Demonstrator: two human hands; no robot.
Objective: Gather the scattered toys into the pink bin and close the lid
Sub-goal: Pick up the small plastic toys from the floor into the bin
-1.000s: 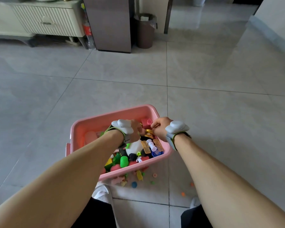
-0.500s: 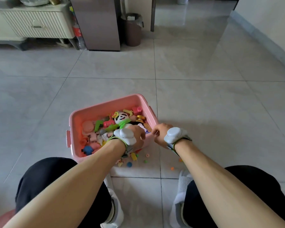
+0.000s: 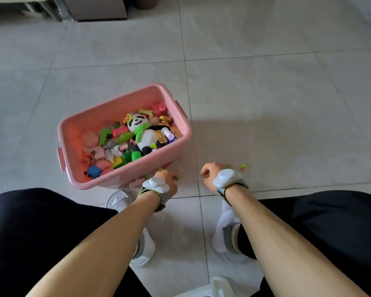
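The pink bin [image 3: 181,116] stands open on the tiled floor, holding a panda plush [image 3: 145,133] and several plastic toys. No lid is in view. Small loose toys lie on the floor by its near right corner: a pink ring [image 3: 180,169], a green bit [image 3: 178,178] and a yellow-and-pink piece [image 3: 242,167]. My left hand [image 3: 167,177] is down at the floor among these pieces, fingers curled under and hidden. To its right, my right hand [image 3: 210,173] is also low with curled fingers. Whether either hand holds a piece is hidden.
My knees in black trousers and my feet in white socks [image 3: 227,234] frame the near floor. A white stool edge [image 3: 221,286] shows at the bottom. A cabinet [image 3: 94,7] stands at the far wall. Grey tile surrounds the bin.
Both hands have come back out of the bin and dropped to the floor at its near right corner. The view has tilted down.
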